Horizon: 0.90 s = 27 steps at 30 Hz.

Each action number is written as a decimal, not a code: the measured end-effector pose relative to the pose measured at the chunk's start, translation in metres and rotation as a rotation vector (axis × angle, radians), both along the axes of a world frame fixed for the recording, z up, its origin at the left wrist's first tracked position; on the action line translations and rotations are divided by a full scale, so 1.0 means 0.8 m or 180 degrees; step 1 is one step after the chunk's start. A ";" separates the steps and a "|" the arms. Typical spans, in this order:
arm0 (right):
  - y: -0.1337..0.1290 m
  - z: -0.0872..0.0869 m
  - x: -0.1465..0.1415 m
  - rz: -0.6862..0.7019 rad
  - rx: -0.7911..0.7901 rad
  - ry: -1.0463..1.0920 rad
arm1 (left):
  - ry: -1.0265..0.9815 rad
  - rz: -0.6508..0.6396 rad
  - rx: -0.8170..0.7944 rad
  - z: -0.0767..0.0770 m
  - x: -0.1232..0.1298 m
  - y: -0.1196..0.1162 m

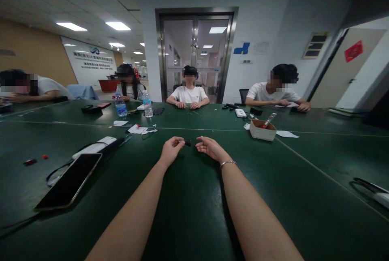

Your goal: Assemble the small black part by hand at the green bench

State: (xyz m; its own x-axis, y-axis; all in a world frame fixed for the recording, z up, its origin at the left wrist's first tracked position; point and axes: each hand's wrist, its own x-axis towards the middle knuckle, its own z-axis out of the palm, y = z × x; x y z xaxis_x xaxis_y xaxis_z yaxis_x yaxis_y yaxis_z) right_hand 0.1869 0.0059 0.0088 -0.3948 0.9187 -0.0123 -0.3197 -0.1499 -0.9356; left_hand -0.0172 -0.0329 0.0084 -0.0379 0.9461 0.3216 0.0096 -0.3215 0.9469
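Observation:
Near the middle of the green table (pixel 188 196), my left hand (pixel 172 148) pinches a small black cylindrical object (pixel 187 142) between thumb and fingers. The object's dark end points right, toward my other hand. My right hand (pixel 209 147) is a short gap away, its fingers apart and nothing visible in it. A silvery bracelet (pixel 227 163) circles the right wrist. Both forearms reach forward over the tabletop.
At left lie a phone (pixel 69 182), a white device with a cable (pixel 95 147) and small red pieces (pixel 45 157). Beyond are paper scraps (pixel 138 129), bottles (pixel 147 105) and an open box (pixel 262 131). Several people sit across the table.

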 end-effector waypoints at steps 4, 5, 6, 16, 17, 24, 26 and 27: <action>-0.005 0.003 0.000 -0.0125 -0.0006 -0.0021 | -0.0139 0.0313 0.0067 0.014 -0.043 -0.025; -0.006 0.004 -0.001 -0.0151 -0.0009 -0.0029 | -0.0102 0.0401 0.0066 0.018 -0.058 -0.031; -0.007 0.004 -0.001 -0.0175 -0.0012 -0.0030 | -0.0056 0.0490 0.0060 0.022 -0.074 -0.037; -0.003 0.001 -0.004 -0.0306 -0.0040 -0.0041 | 0.0196 0.0838 0.0153 0.056 -0.143 -0.011; -0.003 0.001 -0.004 -0.0300 -0.0044 -0.0040 | 0.0151 0.0762 0.0166 0.055 -0.127 0.004; -0.001 -0.001 -0.001 -0.0315 -0.0086 0.0082 | -0.0826 0.0122 -0.0080 0.020 0.021 0.081; 0.000 -0.001 -0.002 -0.0420 -0.0142 0.0114 | -0.0961 0.0040 -0.0145 0.006 0.046 0.083; 0.000 0.000 -0.003 -0.0460 -0.0185 0.0122 | -0.0953 0.0014 -0.0178 0.000 0.053 0.082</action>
